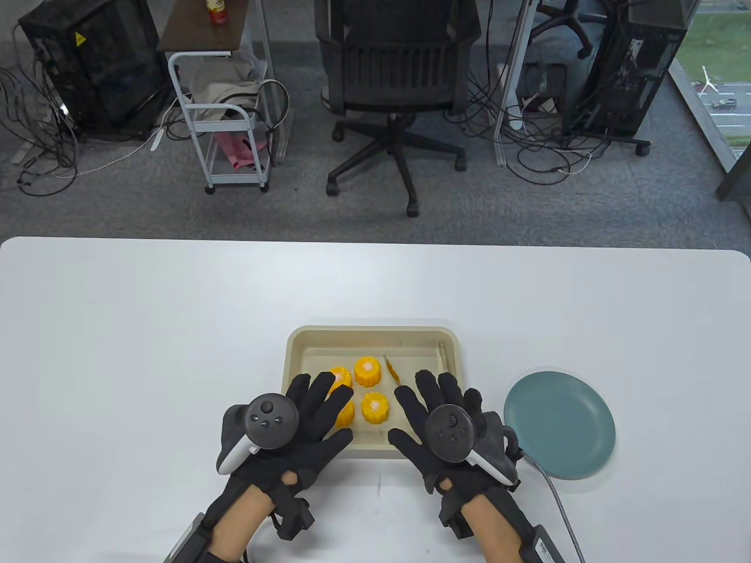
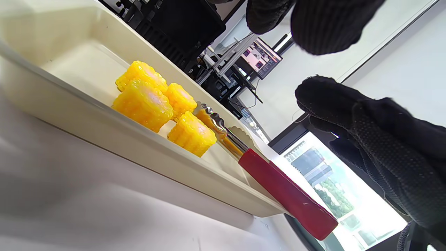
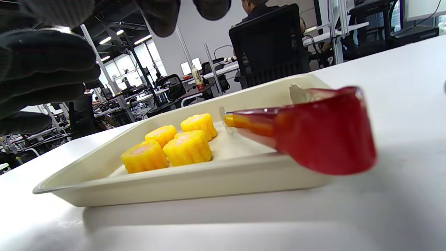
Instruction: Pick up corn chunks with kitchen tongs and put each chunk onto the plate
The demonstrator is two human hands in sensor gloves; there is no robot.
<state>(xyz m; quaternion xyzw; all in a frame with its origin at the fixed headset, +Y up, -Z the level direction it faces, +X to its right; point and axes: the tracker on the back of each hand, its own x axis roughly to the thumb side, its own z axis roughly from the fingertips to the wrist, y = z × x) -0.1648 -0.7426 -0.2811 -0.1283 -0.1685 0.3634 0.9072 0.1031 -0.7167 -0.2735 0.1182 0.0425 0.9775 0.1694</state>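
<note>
Fingers of both hands spread flat, holding nothing — left hand (image 1: pixel 293 434) over the tray's (image 1: pixel 305 340) near-left corner, right hand (image 1: pixel 452 434) above the tongs (image 2: pixel 278 188), whose red handle overhangs the tray's near rim. Risk: a careless grab could tip the tongs off or nudge the chunks. Count — four corn chunks (image 3: pixel 167 146) in the tray, one plate (image 1: pixel 560 431), empty, to its right.

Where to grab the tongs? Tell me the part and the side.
Grip the red handle end of the tongs; it sticks out over the near rim of the tray. Come from the near side with the right hand, which hovers over it.
</note>
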